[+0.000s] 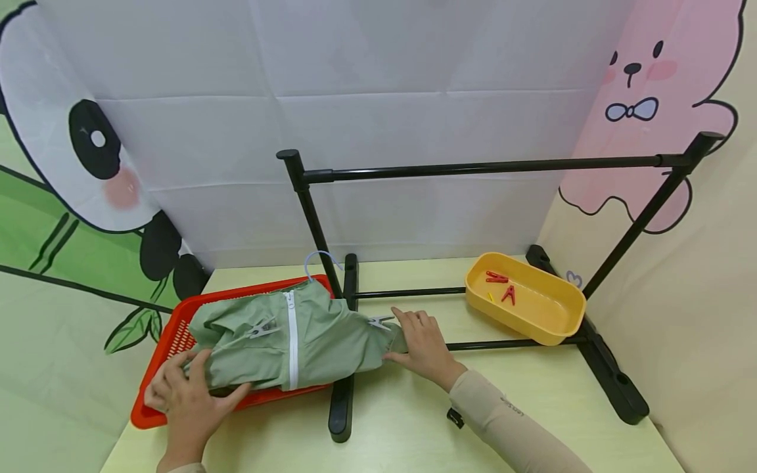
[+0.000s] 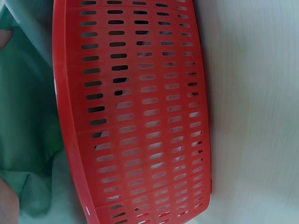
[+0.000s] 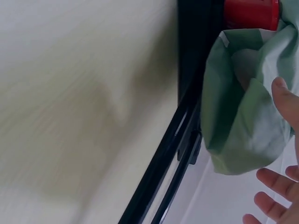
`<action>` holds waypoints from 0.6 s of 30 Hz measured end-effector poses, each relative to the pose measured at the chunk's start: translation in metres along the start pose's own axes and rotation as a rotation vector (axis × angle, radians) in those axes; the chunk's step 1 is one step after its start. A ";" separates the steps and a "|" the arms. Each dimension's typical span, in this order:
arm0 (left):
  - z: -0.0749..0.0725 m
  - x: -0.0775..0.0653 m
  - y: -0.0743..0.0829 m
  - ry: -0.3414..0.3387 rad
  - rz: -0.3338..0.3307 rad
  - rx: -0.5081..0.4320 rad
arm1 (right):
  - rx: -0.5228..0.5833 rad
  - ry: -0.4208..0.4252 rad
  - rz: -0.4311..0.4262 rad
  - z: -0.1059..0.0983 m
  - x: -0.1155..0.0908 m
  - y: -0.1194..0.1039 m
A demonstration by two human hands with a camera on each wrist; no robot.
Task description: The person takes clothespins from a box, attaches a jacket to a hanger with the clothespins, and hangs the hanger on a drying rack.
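A pale green jacket (image 1: 331, 341) with a white zip lies across the red basket (image 1: 160, 368), its right end reaching past the rack's left foot. A light-blue hanger hook (image 1: 320, 253) sticks out at its top edge. Two grey clothes pegs (image 1: 262, 328) sit on the fabric, one to each side of the zip. My left hand (image 1: 186, 397) rests with thumb and fingers spread at the jacket's lower left. At its right end, my right hand (image 1: 422, 345) has its fingers spread apart; in the right wrist view the thumb (image 3: 285, 100) overlaps the cloth, which gapes open there.
A black rack (image 1: 497, 167) stands on the pale table (image 1: 402, 420) behind and right of the jacket. At the right, a yellow tray (image 1: 550, 309) rests over its lower bars, holding red clothes pegs (image 1: 503, 286). A white printed backdrop (image 1: 414, 125) rises behind.
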State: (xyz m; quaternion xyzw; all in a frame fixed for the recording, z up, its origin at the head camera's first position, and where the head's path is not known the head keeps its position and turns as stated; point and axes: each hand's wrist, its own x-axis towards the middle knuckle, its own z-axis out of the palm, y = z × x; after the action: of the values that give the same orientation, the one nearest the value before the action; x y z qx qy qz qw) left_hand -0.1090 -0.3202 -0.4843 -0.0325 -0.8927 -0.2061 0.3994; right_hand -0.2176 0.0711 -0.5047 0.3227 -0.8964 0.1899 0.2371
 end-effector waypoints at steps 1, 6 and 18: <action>0.000 0.000 0.000 0.003 0.002 -0.001 | 0.000 -0.005 0.003 0.001 -0.001 0.000; 0.001 0.000 -0.001 0.009 0.004 -0.002 | 0.005 -0.051 0.019 0.005 -0.002 -0.002; 0.003 -0.001 -0.003 0.003 -0.012 -0.004 | -0.082 -0.130 0.014 0.015 -0.006 -0.004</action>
State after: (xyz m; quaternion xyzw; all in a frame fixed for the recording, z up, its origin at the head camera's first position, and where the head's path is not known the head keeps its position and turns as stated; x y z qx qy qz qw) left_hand -0.1108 -0.3214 -0.4875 -0.0279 -0.8920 -0.2103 0.3992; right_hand -0.2150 0.0641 -0.5193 0.3183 -0.9191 0.1335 0.1900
